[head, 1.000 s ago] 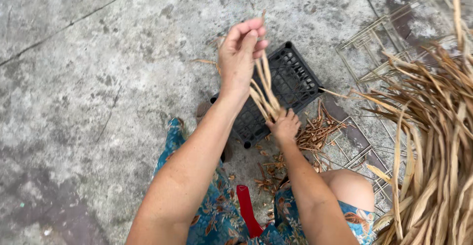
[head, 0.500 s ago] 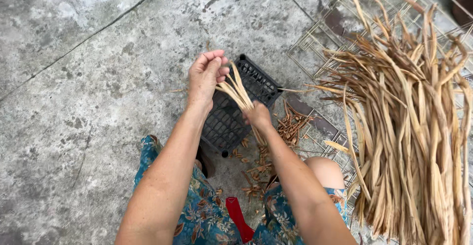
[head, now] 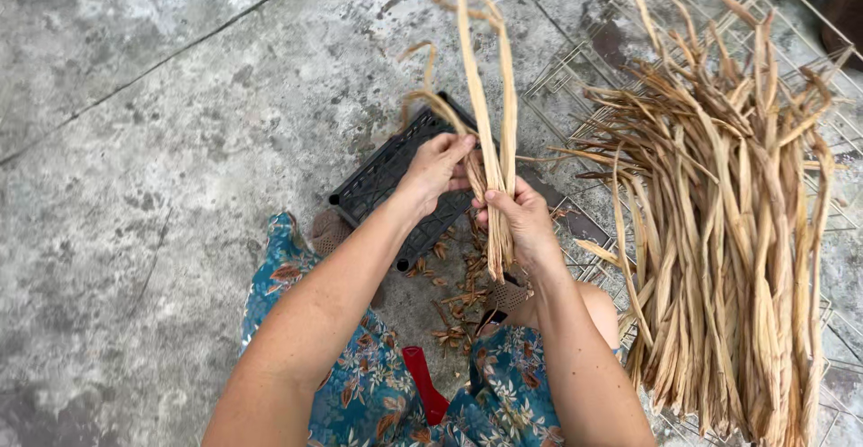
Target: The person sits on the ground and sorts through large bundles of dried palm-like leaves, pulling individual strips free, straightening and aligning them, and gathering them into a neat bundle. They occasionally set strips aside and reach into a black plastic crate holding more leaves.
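Note:
My right hand (head: 520, 222) grips a small bunch of long dried tan leaf strips (head: 485, 96) that stand up and away from me. My left hand (head: 437, 165) pinches one of those strips just beside the right hand, fingers closed on it. Both hands hover over a black plastic crate (head: 382, 177) lying on the concrete floor. Dry brown scraps (head: 458, 294) are scattered on the ground under the hands, between my knees.
A big heap of the same dried strips (head: 728, 231) lies at the right on a wire mesh rack (head: 575, 69). A red object (head: 422, 379) sits between my legs on blue floral fabric (head: 360, 393). Grey concrete floor (head: 135, 141) spreads to the left.
The view has shifted so the heap sits further in frame. My left hand has dropped from above the bunch to beside my right hand; the strips now stand taller.

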`<state>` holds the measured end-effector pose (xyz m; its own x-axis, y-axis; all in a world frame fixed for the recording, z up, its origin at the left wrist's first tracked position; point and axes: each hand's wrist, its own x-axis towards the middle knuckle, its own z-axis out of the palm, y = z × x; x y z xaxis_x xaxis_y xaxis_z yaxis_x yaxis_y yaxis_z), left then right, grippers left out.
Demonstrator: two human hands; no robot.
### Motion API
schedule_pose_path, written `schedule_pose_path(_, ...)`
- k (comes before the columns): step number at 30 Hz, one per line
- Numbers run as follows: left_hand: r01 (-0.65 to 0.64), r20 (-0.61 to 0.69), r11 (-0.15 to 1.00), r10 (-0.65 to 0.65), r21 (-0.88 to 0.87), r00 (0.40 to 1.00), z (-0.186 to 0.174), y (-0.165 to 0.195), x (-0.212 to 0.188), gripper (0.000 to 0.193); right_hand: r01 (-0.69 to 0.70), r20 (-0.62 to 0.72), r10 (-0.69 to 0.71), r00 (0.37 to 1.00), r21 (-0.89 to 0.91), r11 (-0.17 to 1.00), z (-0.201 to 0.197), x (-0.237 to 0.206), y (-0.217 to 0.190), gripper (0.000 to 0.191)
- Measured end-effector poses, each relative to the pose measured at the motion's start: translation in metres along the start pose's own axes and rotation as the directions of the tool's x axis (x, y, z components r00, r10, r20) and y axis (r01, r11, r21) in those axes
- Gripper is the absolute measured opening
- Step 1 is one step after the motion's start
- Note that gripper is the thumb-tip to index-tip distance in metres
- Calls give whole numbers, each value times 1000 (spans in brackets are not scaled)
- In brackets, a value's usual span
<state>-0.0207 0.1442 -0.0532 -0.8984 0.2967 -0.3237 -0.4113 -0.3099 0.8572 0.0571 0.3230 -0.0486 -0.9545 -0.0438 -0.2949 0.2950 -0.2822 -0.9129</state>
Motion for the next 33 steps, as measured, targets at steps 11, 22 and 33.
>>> schedule_pose_path(11, 120, -18, 967, -127, -223, 992, 0, -14, 21, 27, -55, 113, 51, 992, 34, 998, 10, 9, -6, 27)
schedule_pose_path(22, 32, -70, 929, -62, -369, 996, -11, 5, 16, 28, -139, 233, 114, 966, 95, 986, 18, 9, -18, 19)
schedule_pose_path(33, -217, -147, 973, 204, -78, 968, -10, 6, 10, 21, -61, 167, 68, 984, -45, 997, 18, 10, -14, 30)
